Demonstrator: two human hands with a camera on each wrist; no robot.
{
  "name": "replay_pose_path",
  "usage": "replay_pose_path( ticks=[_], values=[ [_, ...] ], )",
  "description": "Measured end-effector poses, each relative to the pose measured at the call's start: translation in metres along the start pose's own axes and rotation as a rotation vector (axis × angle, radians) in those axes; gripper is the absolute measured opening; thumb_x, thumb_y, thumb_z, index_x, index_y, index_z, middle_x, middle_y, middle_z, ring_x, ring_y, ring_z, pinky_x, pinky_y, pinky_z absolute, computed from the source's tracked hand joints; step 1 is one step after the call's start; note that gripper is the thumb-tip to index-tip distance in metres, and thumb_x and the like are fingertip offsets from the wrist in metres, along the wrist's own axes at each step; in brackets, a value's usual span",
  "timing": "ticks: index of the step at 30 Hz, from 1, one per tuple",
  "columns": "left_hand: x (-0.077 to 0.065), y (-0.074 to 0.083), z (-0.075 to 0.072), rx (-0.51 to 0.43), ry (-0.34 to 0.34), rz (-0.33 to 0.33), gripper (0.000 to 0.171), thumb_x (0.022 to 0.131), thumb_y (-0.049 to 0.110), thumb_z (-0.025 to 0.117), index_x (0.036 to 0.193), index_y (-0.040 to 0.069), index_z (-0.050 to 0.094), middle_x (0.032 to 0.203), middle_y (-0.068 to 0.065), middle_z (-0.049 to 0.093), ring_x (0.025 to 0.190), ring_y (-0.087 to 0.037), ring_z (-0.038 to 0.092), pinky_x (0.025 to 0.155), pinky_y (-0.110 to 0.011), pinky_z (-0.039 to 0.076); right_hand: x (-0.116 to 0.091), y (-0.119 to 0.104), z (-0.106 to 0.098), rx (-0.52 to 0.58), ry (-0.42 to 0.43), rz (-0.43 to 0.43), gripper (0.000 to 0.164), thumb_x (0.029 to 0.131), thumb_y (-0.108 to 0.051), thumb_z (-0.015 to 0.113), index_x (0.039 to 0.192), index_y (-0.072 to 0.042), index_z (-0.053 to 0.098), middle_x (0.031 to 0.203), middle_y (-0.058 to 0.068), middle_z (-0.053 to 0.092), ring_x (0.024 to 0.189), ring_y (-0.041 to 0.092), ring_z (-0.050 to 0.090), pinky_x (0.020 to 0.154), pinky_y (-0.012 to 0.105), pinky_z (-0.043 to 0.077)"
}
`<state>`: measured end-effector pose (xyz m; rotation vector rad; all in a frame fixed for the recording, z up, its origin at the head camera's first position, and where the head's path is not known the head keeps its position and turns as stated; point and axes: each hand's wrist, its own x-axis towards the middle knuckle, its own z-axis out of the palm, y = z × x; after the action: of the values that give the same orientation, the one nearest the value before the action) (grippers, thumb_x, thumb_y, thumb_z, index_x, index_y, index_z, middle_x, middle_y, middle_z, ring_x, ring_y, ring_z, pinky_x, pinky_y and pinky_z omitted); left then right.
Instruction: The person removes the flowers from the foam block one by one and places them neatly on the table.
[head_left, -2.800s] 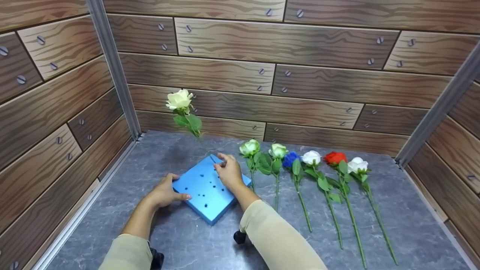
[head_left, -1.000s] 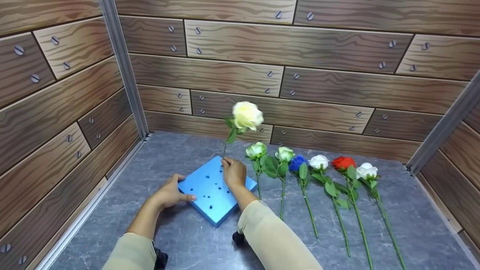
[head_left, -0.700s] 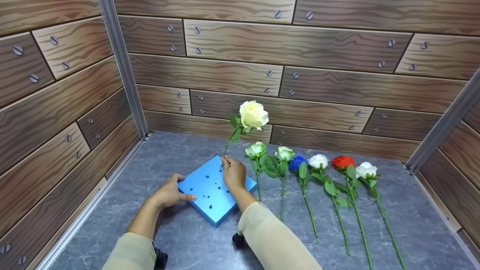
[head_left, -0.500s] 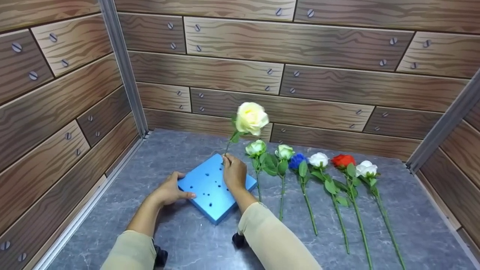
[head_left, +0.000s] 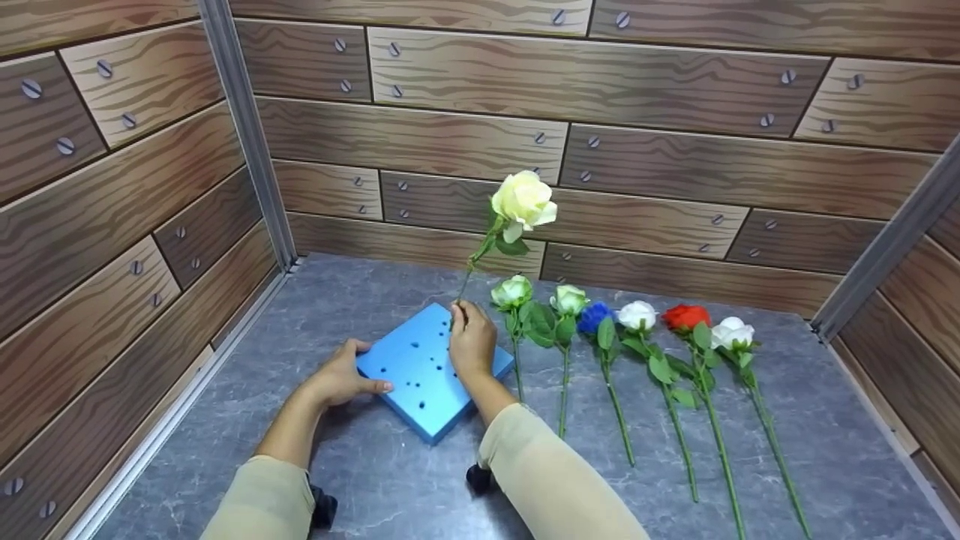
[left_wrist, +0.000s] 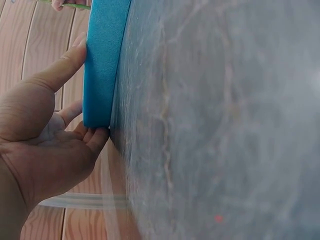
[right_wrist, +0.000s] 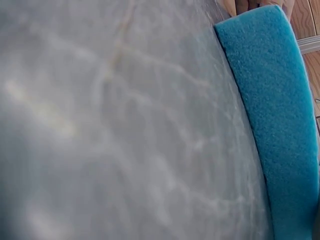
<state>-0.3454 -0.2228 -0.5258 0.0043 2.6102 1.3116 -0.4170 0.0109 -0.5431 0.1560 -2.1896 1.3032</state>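
Observation:
A pale yellow rose (head_left: 524,201) leans to the right above the far corner of a blue foam block (head_left: 405,390) with small holes in its top. My right hand (head_left: 472,341) pinches its thin stem low down, over that corner. My left hand (head_left: 337,379) grips the block's left corner, thumb on the top edge and fingers around the side. In the left wrist view, the left hand (left_wrist: 55,125) holds the block (left_wrist: 104,70) where it rests on the table. The right wrist view shows the block's side (right_wrist: 277,115), with fingertips beyond its far end.
To the right, cut flowers lie in a row on the grey marbled table (head_left: 397,495): two pale green roses (head_left: 511,292), a blue one (head_left: 595,318), a white one (head_left: 637,316), a red one (head_left: 685,317) and another white one (head_left: 732,334). Wood-patterned walls (head_left: 465,67) enclose the table.
The yellow rose has swung from leaning left to leaning right, and over the last half second it has risen. My right hand has shifted slightly; my left hand keeps its grip on the block.

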Motion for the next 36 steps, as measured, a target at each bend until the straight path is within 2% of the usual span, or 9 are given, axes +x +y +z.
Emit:
replay_pose_path(
  ticks=[7, 9, 12, 16, 21, 26, 32, 36],
  values=[
    [-0.003, -0.001, 0.001, 0.007, 0.001, 0.003, 0.101, 0.087, 0.037, 0.094, 0.161, 0.002, 0.035, 0.167, -0.035, 0.034, 0.156, -0.056, 0.035, 0.127, -0.067, 0.035, -0.006, 0.000, 0.001, 0.025, 0.042, -0.185, 0.022, 0.111, -0.017, 0.062, 0.116, -0.002, 0.077, 0.103, 0.012, 0.076, 0.091, 0.025, 0.075, 0.081, 0.041, 0.064],
    [-0.004, 0.000, 0.001, 0.008, 0.001, 0.003, 0.102, 0.087, 0.037, 0.094, 0.162, 0.002, 0.035, 0.167, -0.035, 0.034, 0.156, -0.056, 0.035, 0.127, -0.067, 0.035, -0.007, -0.001, 0.002, 0.040, 0.058, -0.211, 0.020, 0.111, -0.016, 0.063, 0.115, -0.001, 0.076, 0.100, 0.011, 0.075, 0.088, 0.025, 0.075, 0.078, 0.040, 0.064],
    [-0.004, 0.001, 0.002, 0.002, -0.003, 0.000, 0.101, 0.087, 0.037, 0.093, 0.162, 0.002, 0.035, 0.168, -0.034, 0.033, 0.157, -0.056, 0.034, 0.127, -0.067, 0.035, -0.005, -0.001, -0.001, 0.087, 0.073, -0.175, 0.020, 0.110, -0.015, 0.064, 0.115, 0.000, 0.076, 0.099, 0.011, 0.076, 0.088, 0.025, 0.075, 0.076, 0.037, 0.064],
    [-0.004, 0.003, 0.003, -0.006, -0.015, 0.000, 0.102, 0.087, 0.037, 0.093, 0.163, 0.003, 0.035, 0.170, -0.032, 0.031, 0.158, -0.055, 0.032, 0.127, -0.067, 0.035, -0.001, -0.003, -0.010, 0.167, 0.082, -0.071, 0.018, 0.109, -0.014, 0.067, 0.115, -0.001, 0.078, 0.100, 0.012, 0.077, 0.088, 0.025, 0.075, 0.074, 0.034, 0.063],
    [-0.002, 0.003, 0.001, 0.004, -0.029, 0.006, 0.101, 0.088, 0.038, 0.092, 0.163, 0.003, 0.034, 0.170, -0.032, 0.031, 0.159, -0.055, 0.031, 0.127, -0.067, 0.034, 0.001, -0.010, -0.024, 0.245, 0.032, 0.015, 0.018, 0.107, -0.014, 0.069, 0.122, -0.007, 0.078, 0.099, 0.013, 0.079, 0.086, 0.022, 0.074, 0.070, 0.026, 0.062],
    [-0.003, 0.003, -0.003, 0.024, -0.038, 0.011, 0.103, 0.088, 0.040, 0.092, 0.164, 0.003, 0.033, 0.170, -0.034, 0.030, 0.158, -0.057, 0.030, 0.127, -0.069, 0.034, -0.002, -0.015, -0.035, 0.245, -0.024, 0.026, 0.028, 0.107, -0.015, 0.070, 0.133, -0.006, 0.075, 0.098, 0.012, 0.078, 0.085, 0.018, 0.071, 0.068, 0.023, 0.059],
    [-0.004, 0.003, -0.004, 0.023, -0.056, 0.011, 0.103, 0.089, 0.041, 0.091, 0.164, 0.003, 0.031, 0.171, -0.034, 0.027, 0.158, -0.057, 0.030, 0.126, -0.069, 0.035, -0.011, -0.017, -0.052, 0.226, -0.079, 0.019, 0.030, 0.107, -0.016, 0.070, 0.135, -0.007, 0.074, 0.098, 0.011, 0.077, 0.088, 0.021, 0.072, 0.071, 0.024, 0.060],
    [-0.004, 0.003, -0.002, 0.024, -0.058, 0.020, 0.103, 0.089, 0.041, 0.091, 0.163, 0.002, 0.031, 0.170, -0.035, 0.028, 0.158, -0.058, 0.029, 0.127, -0.069, 0.033, -0.014, -0.016, -0.064, 0.224, -0.104, 0.026, 0.032, 0.107, -0.014, 0.070, 0.137, -0.004, 0.072, 0.100, 0.013, 0.076, 0.090, 0.022, 0.072, 0.071, 0.025, 0.060]
  ],
)
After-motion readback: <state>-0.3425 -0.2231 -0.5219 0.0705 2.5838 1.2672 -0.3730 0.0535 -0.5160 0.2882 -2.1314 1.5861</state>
